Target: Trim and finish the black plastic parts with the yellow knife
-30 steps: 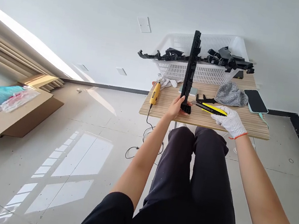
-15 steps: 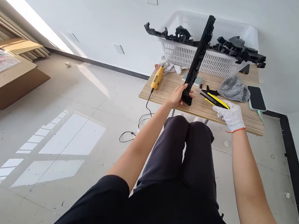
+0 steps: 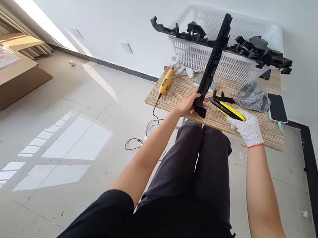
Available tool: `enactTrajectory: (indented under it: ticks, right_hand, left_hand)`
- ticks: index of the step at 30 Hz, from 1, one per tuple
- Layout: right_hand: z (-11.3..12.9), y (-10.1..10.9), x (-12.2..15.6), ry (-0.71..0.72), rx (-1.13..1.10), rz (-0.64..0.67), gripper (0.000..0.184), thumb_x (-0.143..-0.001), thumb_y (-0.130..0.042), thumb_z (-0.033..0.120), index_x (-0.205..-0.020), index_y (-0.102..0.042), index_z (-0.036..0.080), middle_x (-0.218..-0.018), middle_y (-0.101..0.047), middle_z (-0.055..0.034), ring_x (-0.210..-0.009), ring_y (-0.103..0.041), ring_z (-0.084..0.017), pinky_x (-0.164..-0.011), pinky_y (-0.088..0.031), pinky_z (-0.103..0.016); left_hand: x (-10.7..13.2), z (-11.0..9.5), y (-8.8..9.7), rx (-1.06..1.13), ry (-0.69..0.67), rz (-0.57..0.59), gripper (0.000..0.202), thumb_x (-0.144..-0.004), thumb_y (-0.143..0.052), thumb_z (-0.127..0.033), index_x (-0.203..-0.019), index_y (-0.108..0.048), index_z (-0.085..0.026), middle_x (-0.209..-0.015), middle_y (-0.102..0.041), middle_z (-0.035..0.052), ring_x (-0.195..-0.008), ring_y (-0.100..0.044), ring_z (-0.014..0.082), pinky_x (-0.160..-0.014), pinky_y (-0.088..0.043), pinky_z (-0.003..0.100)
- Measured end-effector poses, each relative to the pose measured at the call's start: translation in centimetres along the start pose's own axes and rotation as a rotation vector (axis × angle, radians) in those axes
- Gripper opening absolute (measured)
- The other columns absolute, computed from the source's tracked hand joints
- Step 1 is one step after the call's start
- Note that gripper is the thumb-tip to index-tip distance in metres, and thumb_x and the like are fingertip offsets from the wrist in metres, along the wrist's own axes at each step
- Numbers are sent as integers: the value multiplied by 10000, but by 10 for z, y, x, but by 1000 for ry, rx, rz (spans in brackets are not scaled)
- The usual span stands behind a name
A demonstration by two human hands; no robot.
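My bare left hand [image 3: 188, 104] is closed round the lower end of a long black plastic part [image 3: 211, 69], which stands nearly upright over the table's front edge. In my right hand [image 3: 247, 127], covered by a white knit glove, is a yellow and black utility knife [image 3: 230, 110]. Its blade end points left toward the lower end of the part; whether it touches cannot be told. A grey cloth [image 3: 252, 96] and a small black piece [image 3: 223, 97] lie on the table just beyond the knife.
Behind the long part, a white plastic basket [image 3: 199, 58] has several black plastic parts [image 3: 257, 50] lying across its rim. A yellow corded tool [image 3: 166, 81] rests at the table's left, near a white glove [image 3: 182, 70]. A phone [image 3: 278, 107] with a cable lies at the right.
The camera view has shifted slightly. Both hands keep their holds, and the knife's blade end appears a little nearer the lower end of the black part.
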State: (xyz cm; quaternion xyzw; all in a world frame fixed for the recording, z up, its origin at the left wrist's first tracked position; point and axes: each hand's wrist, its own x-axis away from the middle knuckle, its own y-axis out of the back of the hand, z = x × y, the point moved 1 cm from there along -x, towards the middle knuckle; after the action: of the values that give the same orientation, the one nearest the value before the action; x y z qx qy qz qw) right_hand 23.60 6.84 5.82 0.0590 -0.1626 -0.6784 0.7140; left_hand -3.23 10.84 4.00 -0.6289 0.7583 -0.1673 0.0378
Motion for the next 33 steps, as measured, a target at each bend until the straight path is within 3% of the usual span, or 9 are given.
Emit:
enactTrajectory:
  ticks: [3,7,11,16,20,27,33]
  right_hand:
    - [3,-3,-6,24,-39,36,502,-678,-895,319,-1164,-781,263,-776,-663,18,-582,-515,-105,-474,-404,-234]
    - [6,-10,-21,34,-45,90,609,-677,-886,336,-1265,-759,248,-781,-653,12,-568,-497,-101,-449,-356,-226]
    - [8,-11,-27,81,9,159,575,-731,-846,335,-1296,-772,253,-704,-570,27,-550,-418,-97,-473,-349,-248]
    - [5,-6,-24,148,110,190,520,-764,-831,365,-1275,-798,281,-816,-653,-4,-559,-423,-94,-508,-386,-273]
    - [2,-7,-23,195,140,153,505,-810,-816,351,-1303,-791,243,-956,-731,-41,-584,-465,-87,-555,-447,-282]
    - [5,-9,-19,197,131,163,555,-816,-831,339,-1347,-769,189,-1062,-770,-69,-605,-481,-71,-553,-456,-258]
    - [3,-8,-23,183,88,159,553,-800,-844,312,-1337,-771,199,-894,-708,-16,-562,-408,-56,-506,-387,-251]
  left_hand:
    - [-1,-1,-1,29,17,-5,340,-1031,-463,-246,-1267,-685,-144,-1094,-816,129,-898,-816,191,-359,-245,146]
    - [-3,0,0,7,64,-1,323,-1044,-536,-353,-1191,-716,-128,-1064,-830,147,-837,-802,203,-399,-397,164]
    - [-4,-1,2,-4,77,23,492,-1078,-484,-528,-1251,-723,-135,-1003,-821,138,-877,-801,234,-412,-466,173]
    - [-3,-5,3,-95,123,33,784,-1068,-238,-733,-1418,-665,-177,-1138,-798,129,-1040,-792,269,-575,-618,222]
    - [-1,-5,3,-191,92,51,846,-1054,-140,-760,-1508,-599,-215,-1193,-778,116,-1135,-770,270,-636,-635,219]
    - [2,-2,2,-200,60,7,823,-1059,-167,-751,-1470,-632,-211,-1136,-786,112,-1096,-775,245,-609,-609,194]
    - [1,1,5,-150,46,-21,734,-1055,-328,-735,-1446,-652,-206,-953,-790,93,-994,-784,236,-627,-627,224]
